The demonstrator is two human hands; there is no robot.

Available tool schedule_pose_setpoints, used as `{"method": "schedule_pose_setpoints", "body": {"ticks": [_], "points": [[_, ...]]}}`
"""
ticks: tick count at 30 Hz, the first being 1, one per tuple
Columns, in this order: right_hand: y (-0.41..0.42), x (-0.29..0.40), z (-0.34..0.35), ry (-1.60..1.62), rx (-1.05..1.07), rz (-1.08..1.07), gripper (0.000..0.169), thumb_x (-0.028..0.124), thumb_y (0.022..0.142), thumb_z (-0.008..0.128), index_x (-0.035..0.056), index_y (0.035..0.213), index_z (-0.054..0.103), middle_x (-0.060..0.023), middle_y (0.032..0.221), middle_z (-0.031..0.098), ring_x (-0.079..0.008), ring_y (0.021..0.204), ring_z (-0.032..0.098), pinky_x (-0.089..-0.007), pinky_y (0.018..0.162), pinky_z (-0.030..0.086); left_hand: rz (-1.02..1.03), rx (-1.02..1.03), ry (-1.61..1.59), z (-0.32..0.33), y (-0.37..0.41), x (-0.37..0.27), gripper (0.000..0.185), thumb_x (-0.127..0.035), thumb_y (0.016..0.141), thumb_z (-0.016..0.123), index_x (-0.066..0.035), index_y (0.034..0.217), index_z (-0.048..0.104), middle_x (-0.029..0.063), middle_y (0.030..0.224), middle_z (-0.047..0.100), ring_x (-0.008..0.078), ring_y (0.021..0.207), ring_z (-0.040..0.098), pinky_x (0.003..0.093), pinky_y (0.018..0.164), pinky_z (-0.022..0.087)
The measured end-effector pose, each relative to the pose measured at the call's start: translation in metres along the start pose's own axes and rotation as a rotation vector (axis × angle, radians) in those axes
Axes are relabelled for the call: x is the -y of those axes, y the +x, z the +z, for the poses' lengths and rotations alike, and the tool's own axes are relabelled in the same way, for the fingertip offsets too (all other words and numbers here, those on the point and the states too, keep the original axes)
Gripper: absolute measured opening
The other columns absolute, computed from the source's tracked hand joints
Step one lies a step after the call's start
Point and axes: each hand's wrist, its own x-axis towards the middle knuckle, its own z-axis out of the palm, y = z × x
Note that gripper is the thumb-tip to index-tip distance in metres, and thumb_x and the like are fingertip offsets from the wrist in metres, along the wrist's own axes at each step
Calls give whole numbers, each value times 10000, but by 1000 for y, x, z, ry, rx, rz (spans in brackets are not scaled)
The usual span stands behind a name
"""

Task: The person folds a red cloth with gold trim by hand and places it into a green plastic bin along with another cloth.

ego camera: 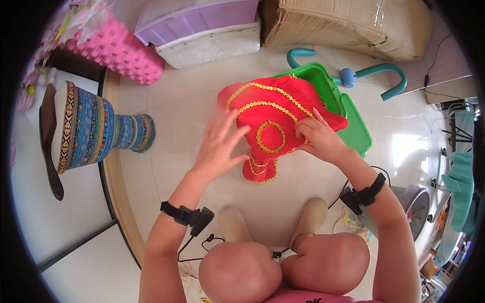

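Observation:
A red fabric piece (269, 94) with gold sequin trim in arcs and a ring lies spread over a green plastic basket (329, 91). A narrower red flap with gold fringe hangs from its near side towards the floor. My right hand (320, 138) pinches the cloth's edge at the right, thumb below and fingers bent on top. My left hand (223, 146) is at the cloth's left edge with its fingers spread; whether its fingertips touch the fabric is unclear. Part of the basket is hidden under the cloth.
A patterned goblet drum (91, 128) lies at left, near a pink textured vase (121, 53). Behind are a lilac drawer box (197, 19) and a cardboard box (348, 26). A teal curved bar (390, 68) and a bin (416, 204) are at right.

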Motion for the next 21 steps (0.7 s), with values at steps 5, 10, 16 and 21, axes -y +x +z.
{"method": "schedule_pose_setpoints", "body": {"ticks": [5,10,16,21], "points": [[-2,13,1,-26,-169,-109,120,64,713,628,79,757,518,-41,792,533,-204,851,558,-470,1068,285,134,-45,118,16,8,7,278,-103,669,718,-100,888,547,45,1198,494,237,1179,434,471,1037,275],[-12,22,-14,3,-324,-156,128,31,700,631,72,773,534,-53,826,550,-224,847,569,-464,1003,386,317,51,81,-4,24,16,162,-38,699,652,-88,807,541,6,1014,578,197,1058,528,464,1026,300],[-2,47,-56,89,-540,-269,352,-27,645,663,81,975,605,-75,860,568,-252,816,573,-390,809,500,262,-63,-71,-33,25,0,134,-31,710,631,-69,795,534,53,942,614,213,990,554,439,990,356],[8,73,-97,130,-591,-373,370,-86,677,663,6,1030,598,-112,910,587,-242,771,585,-337,707,506,112,-173,-495,-51,21,-3,327,-83,704,692,-65,987,528,116,1104,555,319,1081,499,414,988,350]]}}
